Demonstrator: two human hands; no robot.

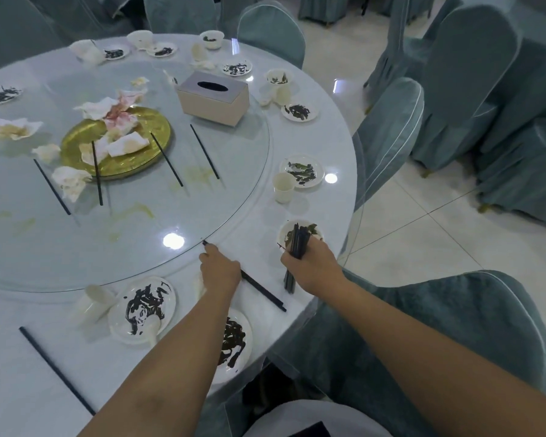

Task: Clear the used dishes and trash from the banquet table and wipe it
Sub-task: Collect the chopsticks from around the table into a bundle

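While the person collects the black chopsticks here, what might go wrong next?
1. The right hand already grips a full bundle of chopsticks; adding the one under the left hand may loosen that grip and scatter them.
2. The bundle's tips hang over a dirty plate near the table edge and could knock it.
3. The left forearm crosses above another dirty plate and may brush its leftovers.
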